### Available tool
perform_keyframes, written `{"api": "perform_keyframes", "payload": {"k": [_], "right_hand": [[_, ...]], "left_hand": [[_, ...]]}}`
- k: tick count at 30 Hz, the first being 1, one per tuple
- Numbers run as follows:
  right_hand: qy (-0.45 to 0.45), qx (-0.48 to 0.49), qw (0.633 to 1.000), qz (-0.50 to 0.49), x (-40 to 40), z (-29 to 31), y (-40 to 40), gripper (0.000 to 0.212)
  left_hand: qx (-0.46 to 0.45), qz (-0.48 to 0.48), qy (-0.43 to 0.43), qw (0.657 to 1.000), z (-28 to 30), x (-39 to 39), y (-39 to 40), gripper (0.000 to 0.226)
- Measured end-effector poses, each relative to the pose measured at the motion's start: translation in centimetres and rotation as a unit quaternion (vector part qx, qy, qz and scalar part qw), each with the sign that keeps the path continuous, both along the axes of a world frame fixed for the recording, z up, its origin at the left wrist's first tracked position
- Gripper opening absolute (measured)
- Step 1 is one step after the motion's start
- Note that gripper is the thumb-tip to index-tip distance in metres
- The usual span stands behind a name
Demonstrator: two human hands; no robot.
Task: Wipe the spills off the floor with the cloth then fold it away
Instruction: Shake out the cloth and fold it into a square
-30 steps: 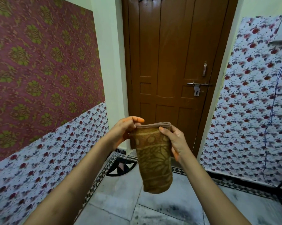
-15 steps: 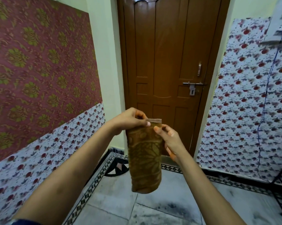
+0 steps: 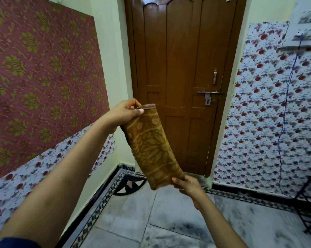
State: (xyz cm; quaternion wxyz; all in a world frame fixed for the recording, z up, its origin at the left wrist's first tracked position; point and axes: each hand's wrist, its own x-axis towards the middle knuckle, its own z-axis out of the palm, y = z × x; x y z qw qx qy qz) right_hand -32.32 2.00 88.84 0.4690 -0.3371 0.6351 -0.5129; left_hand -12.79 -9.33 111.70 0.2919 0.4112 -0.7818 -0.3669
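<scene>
Cloth: I see a mustard-brown cloth [image 3: 151, 149] with a paler leaf-and-flower print, folded into a long narrow strip of several layers.
Pose: held up in the air and tilted, with the top end to the left and the bottom end lower and to the right.
Top end: the layered edge is pinched between the thumb and fingers of the left hand [image 3: 123, 113].
Bottom end: the rounded fold sits in the right hand [image 3: 188, 185], thumb on its front.
Floor: grey tiles [image 3: 126, 217] well below the cloth, with dark smudges [image 3: 183, 228] — wet or dry, I cannot tell.
</scene>
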Motion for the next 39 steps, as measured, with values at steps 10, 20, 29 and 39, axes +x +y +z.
{"api": "perform_keyframes", "payload": {"k": [10, 20, 29, 39], "right_hand": [[-0.344, 0.029, 0.936, -0.073, 3.6, 0.7, -3.1, 0.059], [-0.508, -0.107, 0.852, -0.064, 5.8, -0.2, -3.7, 0.075], [-0.527, -0.11, 0.842, -0.024, 4.8, 0.7, -3.4, 0.08], [-0.427, -0.093, 0.899, -0.012, 4.8, 1.6, -3.8, 0.033]], "left_hand": [[-0.124, -0.017, -0.07, 0.99, -3.4, -3.7, 2.4, 0.021], [0.119, -0.122, 0.02, 0.985, -10.6, -6.5, 5.3, 0.019], [0.23, 0.033, 0.145, 0.962, -12.2, -4.0, 1.4, 0.01], [0.109, 0.119, 0.006, 0.987, -16.4, -0.9, -0.7, 0.018]]}}
